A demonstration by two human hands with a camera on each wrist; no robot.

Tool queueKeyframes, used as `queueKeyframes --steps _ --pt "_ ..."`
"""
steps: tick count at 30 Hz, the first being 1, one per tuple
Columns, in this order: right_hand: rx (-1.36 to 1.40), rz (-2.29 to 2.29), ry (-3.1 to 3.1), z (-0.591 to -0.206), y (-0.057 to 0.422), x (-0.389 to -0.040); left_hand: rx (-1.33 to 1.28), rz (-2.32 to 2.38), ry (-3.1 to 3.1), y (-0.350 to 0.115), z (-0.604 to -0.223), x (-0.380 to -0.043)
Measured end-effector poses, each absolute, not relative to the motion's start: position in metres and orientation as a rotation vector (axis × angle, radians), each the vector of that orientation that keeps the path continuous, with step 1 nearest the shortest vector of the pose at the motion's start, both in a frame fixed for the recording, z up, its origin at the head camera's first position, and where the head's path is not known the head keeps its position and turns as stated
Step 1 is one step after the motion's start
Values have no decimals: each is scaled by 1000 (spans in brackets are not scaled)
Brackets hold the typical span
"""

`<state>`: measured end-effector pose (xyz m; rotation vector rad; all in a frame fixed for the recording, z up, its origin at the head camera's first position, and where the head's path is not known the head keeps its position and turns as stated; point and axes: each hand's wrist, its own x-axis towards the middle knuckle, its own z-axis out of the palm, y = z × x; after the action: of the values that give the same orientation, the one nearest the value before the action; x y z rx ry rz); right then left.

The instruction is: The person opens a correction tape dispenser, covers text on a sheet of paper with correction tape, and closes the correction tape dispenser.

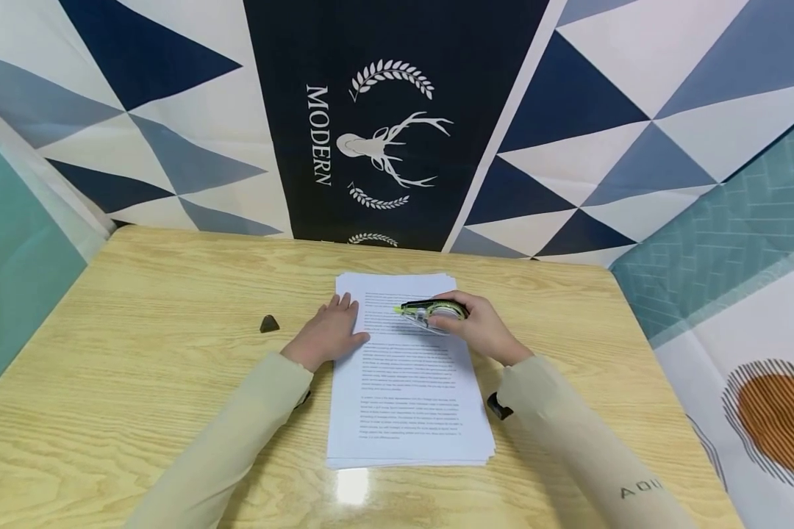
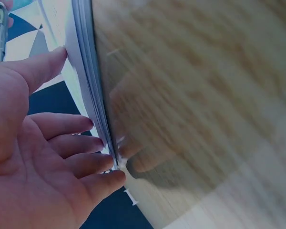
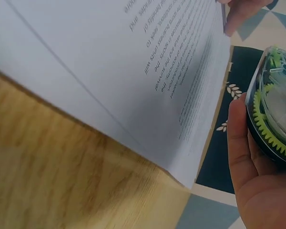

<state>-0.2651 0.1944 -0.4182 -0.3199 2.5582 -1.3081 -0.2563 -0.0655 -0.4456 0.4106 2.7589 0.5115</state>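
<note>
A stack of printed paper (image 1: 410, 413) lies on the table in the head view. My left hand (image 1: 327, 334) rests at the stack's left edge, its fingertips on the upper left margin. In the left wrist view, extended, slightly spread fingers (image 2: 69, 143) reach the layered edge of the sheets (image 2: 88, 76). Over the upper right of the top page, my right hand (image 1: 486, 327) grips a correction tape (image 1: 418, 314), its tip pointing left over the printed lines. The right wrist view shows the tape's clear housing and green toothed wheel (image 3: 269, 130) against the fingers.
A small dark wedge-shaped piece (image 1: 269, 324) sits on the wood-grain table (image 1: 172, 367) left of the stack. Behind the table hangs a patterned cloth (image 1: 397, 147) with a deer head. Both sleeves (image 1: 238, 441) cross the near part of the table.
</note>
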Motion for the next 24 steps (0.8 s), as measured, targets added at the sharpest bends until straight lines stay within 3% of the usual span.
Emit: queueKeyframes --steps 24 --pt "-425 -1132 2634 -432 155 -296 347 508 2721 -63 -446 -260"
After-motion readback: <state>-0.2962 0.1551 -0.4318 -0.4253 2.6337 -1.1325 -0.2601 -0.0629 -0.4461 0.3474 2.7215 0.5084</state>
